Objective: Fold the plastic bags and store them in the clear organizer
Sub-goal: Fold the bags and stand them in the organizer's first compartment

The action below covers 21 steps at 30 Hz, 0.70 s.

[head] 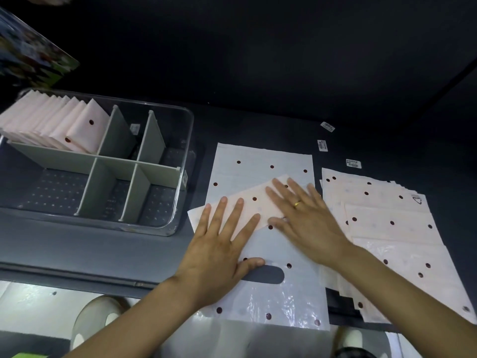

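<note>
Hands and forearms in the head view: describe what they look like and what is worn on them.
Both forearms are bare, with no sleeves, gloves or wristwear in view. The left hand wears nothing visible; its nails are short and plain. The right hand has a thin gold-coloured ring on one finger, the only item worn. No other markings show.

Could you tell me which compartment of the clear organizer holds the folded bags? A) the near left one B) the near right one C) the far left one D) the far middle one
C, the folded bags stand in a row in the far left compartment of the clear organizer.
</note>
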{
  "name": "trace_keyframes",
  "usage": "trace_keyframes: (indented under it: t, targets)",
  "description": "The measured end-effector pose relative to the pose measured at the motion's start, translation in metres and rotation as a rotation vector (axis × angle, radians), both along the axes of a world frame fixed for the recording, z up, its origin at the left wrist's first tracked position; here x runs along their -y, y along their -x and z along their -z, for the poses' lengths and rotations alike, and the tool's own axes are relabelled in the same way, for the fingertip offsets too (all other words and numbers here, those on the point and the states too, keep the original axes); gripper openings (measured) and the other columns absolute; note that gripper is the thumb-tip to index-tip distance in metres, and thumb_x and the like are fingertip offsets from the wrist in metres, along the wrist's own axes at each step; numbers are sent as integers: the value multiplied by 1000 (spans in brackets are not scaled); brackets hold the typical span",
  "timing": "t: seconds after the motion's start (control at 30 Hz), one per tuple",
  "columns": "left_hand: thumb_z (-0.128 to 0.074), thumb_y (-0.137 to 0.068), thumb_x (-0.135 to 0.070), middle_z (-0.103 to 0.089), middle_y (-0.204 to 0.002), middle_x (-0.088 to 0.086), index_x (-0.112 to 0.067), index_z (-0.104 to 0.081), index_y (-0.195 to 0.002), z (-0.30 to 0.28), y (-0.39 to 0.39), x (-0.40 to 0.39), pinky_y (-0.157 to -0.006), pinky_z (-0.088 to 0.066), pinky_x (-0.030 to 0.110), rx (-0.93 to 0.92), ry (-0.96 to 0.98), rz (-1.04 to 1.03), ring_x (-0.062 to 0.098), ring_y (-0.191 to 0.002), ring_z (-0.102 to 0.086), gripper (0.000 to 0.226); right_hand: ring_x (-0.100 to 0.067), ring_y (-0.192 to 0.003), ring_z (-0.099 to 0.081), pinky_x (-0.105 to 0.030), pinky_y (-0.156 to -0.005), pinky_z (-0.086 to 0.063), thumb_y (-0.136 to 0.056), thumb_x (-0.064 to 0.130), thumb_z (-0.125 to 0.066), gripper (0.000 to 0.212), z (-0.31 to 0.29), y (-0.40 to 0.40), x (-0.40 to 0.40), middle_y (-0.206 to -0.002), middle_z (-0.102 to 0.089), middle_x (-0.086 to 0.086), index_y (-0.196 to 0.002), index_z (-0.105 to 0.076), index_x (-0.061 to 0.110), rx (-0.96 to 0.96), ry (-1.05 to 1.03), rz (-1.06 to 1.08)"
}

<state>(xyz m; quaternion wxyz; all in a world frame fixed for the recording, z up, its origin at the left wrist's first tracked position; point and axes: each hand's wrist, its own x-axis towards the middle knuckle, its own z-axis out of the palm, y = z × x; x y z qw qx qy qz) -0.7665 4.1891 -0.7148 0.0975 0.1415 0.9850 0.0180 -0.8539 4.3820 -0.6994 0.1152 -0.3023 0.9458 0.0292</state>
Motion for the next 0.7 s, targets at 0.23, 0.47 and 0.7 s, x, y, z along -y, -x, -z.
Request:
trace_keyframes:
  t: [0.23,0.47,0.7]
  targets:
    - [10,-82,-69,20,-156,-1,-36,6,-148,0,3,6,-114,17,45,17,-93,-5,27,-140,28,74,-24,-129,-43,-38,-97,-47,-88,32,-63,53,-15,12,-28,-146,-41,-3,-137,-49,16,-60,261,-32]
    - [-30,-93,-60,-37,-149,-4,-31,-53,-132,-16,10,6,-118,-9,37,-99,-341,-105,21,-142,-23,54,-30,-79,-65,-39,-67,-54,-68,3,-82,27,-20,12,-32,-95,-73,-3,-93,-75,10,-297,373,-191]
    - [-61,-83,-40,-67,-79,-11,-20,-73,-81,-30,8,-5,-65,-47,31,-397,-585,-130,19,-73,-58,23,-8,-96,-48,-20,-86,-40,-83,40,-62,19,-53,-12,-13,-98,-61,20,-99,-66,30,-109,822,0]
